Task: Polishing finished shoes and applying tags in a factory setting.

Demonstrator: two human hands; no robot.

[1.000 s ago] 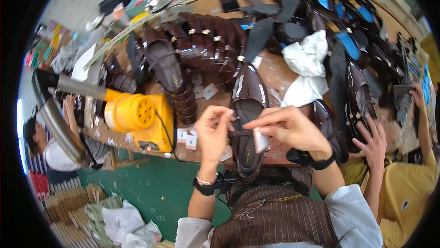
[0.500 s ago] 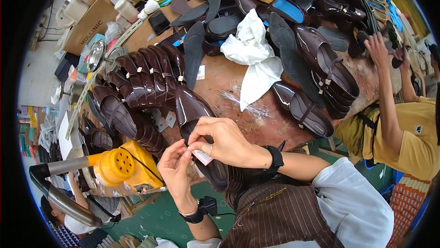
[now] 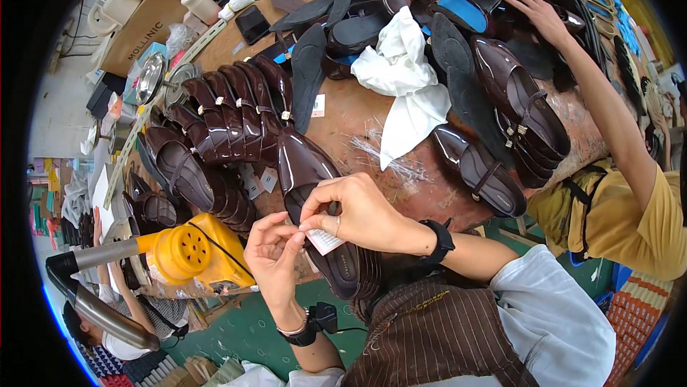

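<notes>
A glossy dark brown flat shoe (image 3: pixel 309 179) lies on the brown worktable (image 3: pixel 358 111), toe pointing away from me. My right hand (image 3: pixel 358 212) hovers over its opening and pinches a small white paper tag (image 3: pixel 323 241) at the strap. My left hand (image 3: pixel 273 258) is just below and left, its fingertips meeting the same tag and strap. Both wrists wear black bands.
A row of matching brown shoes (image 3: pixel 229 119) stands to the left. A yellow heat blower (image 3: pixel 189 251) sits at the table's near left edge. White crumpled cloth (image 3: pixel 404 79) lies mid-table. Another person's arm (image 3: pixel 594 79) in a yellow shirt reaches over shoes at right.
The view has swung so the table sits more upright and closer. My hands stay together on the shoe's strap and tag, barely changed in grip.
</notes>
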